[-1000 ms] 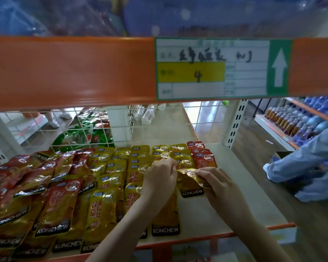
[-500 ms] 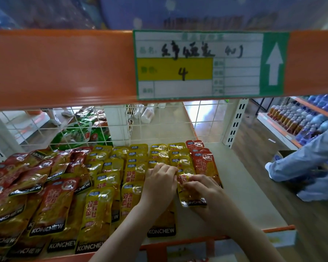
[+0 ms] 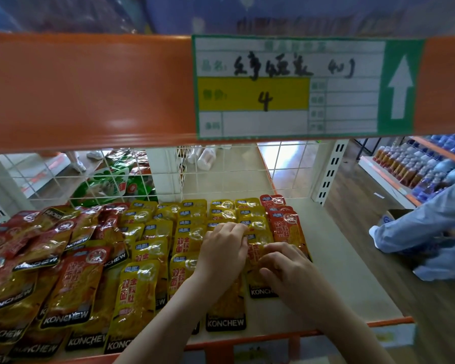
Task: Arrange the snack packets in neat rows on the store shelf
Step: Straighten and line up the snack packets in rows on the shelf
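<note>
Yellow plastic glints on the snack packet (image 3: 258, 261) under both hands, lying flat on the beige shelf (image 3: 352, 282) at the near end of a yellow row, its black KONCHEW band showing at the near edge. The right hand (image 3: 286, 269) lies palm down on it, fingers curled and pressed onto the film; whether that grip pinches the packet or only presses it, I cannot tell. The left hand (image 3: 225, 248) rests just to the left, fingers bent together over the far part of the same packet and the neighbouring one.

Rows of yellow packets (image 3: 147, 292) run from near to far on the left of the hands, overlapping like shingles. A short row of red packets (image 3: 286, 227) lies just right of the held packet. Further left, a looser heap of red packets (image 3: 37, 248) sits tilted and crossed.

Right of the rows the shelf is bare up to its orange front rail (image 3: 273, 337). A white wire grid (image 3: 221, 174) closes the far side, with green bags (image 3: 108, 182) behind it. Overhead, an orange beam (image 3: 90, 88) carries a price label (image 3: 300, 88) with a handwritten 4 and a white arrow. At far right, a person's blue sleeve (image 3: 426, 222) reaches towards a shelf of bottles (image 3: 410, 166).
</note>
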The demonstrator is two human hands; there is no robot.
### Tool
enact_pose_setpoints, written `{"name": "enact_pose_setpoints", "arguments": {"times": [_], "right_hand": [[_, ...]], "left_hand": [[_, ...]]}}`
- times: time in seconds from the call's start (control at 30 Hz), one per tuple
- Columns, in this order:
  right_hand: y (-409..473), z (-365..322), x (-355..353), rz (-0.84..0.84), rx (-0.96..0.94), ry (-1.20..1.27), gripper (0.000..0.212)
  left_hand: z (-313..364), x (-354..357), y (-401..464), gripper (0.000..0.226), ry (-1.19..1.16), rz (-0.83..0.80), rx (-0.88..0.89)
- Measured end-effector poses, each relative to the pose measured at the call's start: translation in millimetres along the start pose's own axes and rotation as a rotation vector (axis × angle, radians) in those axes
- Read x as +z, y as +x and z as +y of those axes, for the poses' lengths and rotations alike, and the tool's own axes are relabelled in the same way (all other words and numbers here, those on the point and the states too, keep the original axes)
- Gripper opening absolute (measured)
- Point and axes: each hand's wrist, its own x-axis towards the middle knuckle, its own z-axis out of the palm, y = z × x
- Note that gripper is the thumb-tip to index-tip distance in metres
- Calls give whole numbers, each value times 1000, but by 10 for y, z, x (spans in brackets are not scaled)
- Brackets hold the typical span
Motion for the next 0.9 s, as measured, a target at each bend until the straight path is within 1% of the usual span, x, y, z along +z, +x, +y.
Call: {"name": "enact_pose_setpoints", "arguments": {"times": [0.07,0.1,0.13,0.27,0.37,0.47,0.6,0.77,0.9], "right_hand": [[3,19,19,65,-16,-64,50],[6,24,29,71,-13,-84,45],[5,28,36,62,-5,-90,44],[6,25,47,-13,41,-67,59],[6,17,47,-41,51,-66,62],[9,10,39,-47,51,-69,63],[26,-3,21,-94,62,-59,73],[35,-20,18,-78,58,-86,73],[33,-39,18,-45,62,-96,63]], "left_hand": [[3,-15,67,31,38,-15,-3],[2,-17,104,31,64,-27,-5],[5,-13,142,31,88,-39,-7],[23,20,288,34,198,-104,-4],[42,64,373,34,251,-167,-7],[65,94,440,31,236,-188,-5],[113,104,499,27,146,-164,25],[129,125,518,27,72,-140,23],[106,126,486,28,55,-113,26]]}}
